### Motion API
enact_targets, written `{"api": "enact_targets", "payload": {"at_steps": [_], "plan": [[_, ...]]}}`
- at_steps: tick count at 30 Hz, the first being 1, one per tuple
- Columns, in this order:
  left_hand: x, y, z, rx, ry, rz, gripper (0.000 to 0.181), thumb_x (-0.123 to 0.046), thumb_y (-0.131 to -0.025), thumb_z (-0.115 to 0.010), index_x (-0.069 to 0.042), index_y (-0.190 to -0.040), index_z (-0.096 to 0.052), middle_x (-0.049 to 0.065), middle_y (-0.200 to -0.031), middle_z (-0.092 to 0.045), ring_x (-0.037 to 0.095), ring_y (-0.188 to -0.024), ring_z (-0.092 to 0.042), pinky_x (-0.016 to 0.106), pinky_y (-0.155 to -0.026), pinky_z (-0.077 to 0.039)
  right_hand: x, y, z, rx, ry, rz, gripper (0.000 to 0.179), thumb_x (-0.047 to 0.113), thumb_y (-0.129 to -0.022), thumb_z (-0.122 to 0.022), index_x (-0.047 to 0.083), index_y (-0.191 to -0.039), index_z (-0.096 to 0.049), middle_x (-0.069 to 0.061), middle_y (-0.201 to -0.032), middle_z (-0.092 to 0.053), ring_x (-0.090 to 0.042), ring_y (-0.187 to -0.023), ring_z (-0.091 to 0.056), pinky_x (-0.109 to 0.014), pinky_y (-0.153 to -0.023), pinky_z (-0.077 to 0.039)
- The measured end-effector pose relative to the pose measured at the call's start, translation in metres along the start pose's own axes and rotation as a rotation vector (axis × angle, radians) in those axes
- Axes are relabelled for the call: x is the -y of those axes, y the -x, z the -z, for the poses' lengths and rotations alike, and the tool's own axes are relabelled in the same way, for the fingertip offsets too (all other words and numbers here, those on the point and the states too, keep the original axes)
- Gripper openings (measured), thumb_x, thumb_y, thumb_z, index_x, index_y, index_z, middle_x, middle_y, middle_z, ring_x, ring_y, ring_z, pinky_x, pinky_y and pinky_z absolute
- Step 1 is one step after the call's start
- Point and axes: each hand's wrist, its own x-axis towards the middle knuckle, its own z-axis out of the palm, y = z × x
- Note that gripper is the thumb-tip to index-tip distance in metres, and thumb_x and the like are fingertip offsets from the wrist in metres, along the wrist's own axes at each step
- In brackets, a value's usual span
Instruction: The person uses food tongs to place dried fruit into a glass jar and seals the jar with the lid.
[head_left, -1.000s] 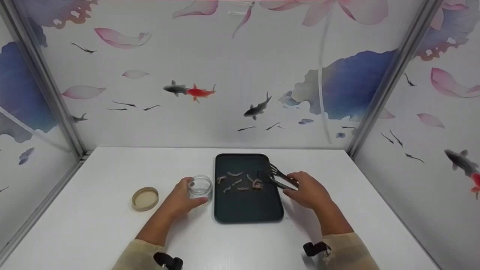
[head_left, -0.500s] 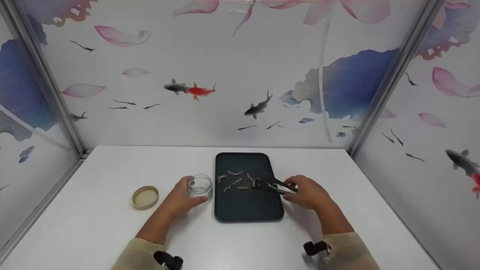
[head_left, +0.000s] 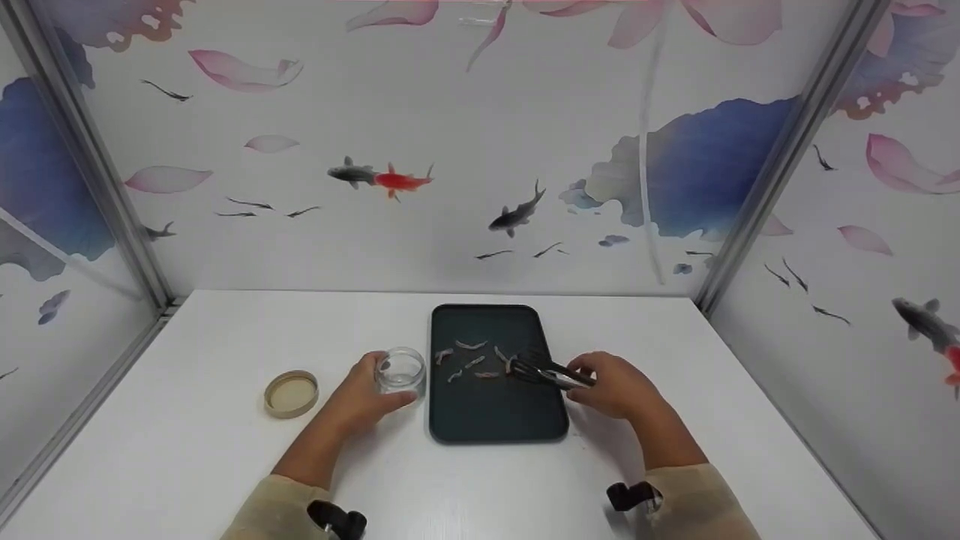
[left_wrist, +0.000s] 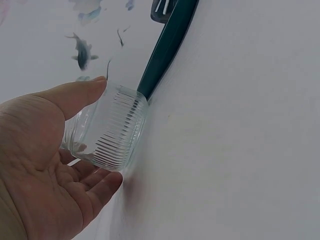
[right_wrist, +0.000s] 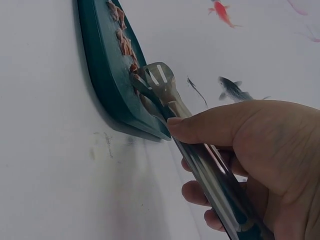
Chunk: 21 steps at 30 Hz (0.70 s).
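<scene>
A white table (head_left: 487, 487) bears a dark green tray (head_left: 487, 415), lying flat near its middle. Farther left lies a round beige lid (head_left: 290, 395); between them a glass jar (head_left: 400, 370) sits upright, just beside the tray.

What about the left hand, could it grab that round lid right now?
Probably not straight away: the left hand holds the clear jar. If it let go, nothing seems to block the way to the nearby round lid.
</scene>
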Motion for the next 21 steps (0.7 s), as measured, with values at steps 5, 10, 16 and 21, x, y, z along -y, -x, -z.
{"api": "enact_targets", "payload": {"at_steps": [5, 10, 16, 21], "plan": [[-0.0012, 0.0017, 0.0005, 0.002, 0.006, 0.001, 0.104, -0.043, -0.088, -0.088, -0.003, -0.165, -0.03, 0.025, -0.17, -0.038, 0.046, -0.159, -0.037, 0.062, -0.13, -0.03, -0.0002, 0.0004, -0.0005, -0.001, -0.001, 0.005, 0.029, 0.026, -0.091, -0.083, 0.026, -0.119, -0.077, 0.002, -0.108, -0.072, -0.018, -0.095, -0.061, -0.04, -0.08, -0.05], [-0.0021, 0.0028, 0.0, -0.003, -0.015, 0.008, 0.104, -0.044, -0.088, -0.087, -0.004, -0.165, -0.03, 0.024, -0.17, -0.037, 0.045, -0.158, -0.038, 0.062, -0.129, -0.032, 0.0004, 0.0006, -0.0008, 0.006, -0.002, 0.002, 0.03, 0.026, -0.092, -0.082, 0.03, -0.121, -0.076, 0.003, -0.105, -0.071, -0.018, -0.092, -0.06, -0.038, -0.077, -0.048], [-0.0011, 0.0023, -0.0009, -0.006, -0.027, 0.01, 0.104, -0.046, -0.088, -0.087, -0.005, -0.165, -0.03, 0.024, -0.171, -0.037, 0.046, -0.158, -0.038, 0.063, -0.129, -0.032, 0.0004, 0.0007, -0.0021, 0.019, -0.011, -0.015, 0.036, 0.026, -0.094, -0.081, 0.034, -0.128, -0.076, 0.001, -0.106, -0.072, -0.019, -0.093, -0.061, -0.037, -0.075, -0.049], [0.0007, 0.0011, -0.0012, -0.008, -0.021, 0.008, 0.104, -0.046, -0.088, -0.088, -0.005, -0.165, -0.031, 0.024, -0.17, -0.038, 0.045, -0.157, -0.04, 0.063, -0.128, -0.034, 0.0012, 0.0002, -0.0025, 0.024, -0.009, -0.025, 0.037, 0.025, -0.094, -0.081, 0.034, -0.13, -0.076, 0.001, -0.105, -0.071, -0.019, -0.093, -0.061, -0.036, -0.074, -0.049]]}}
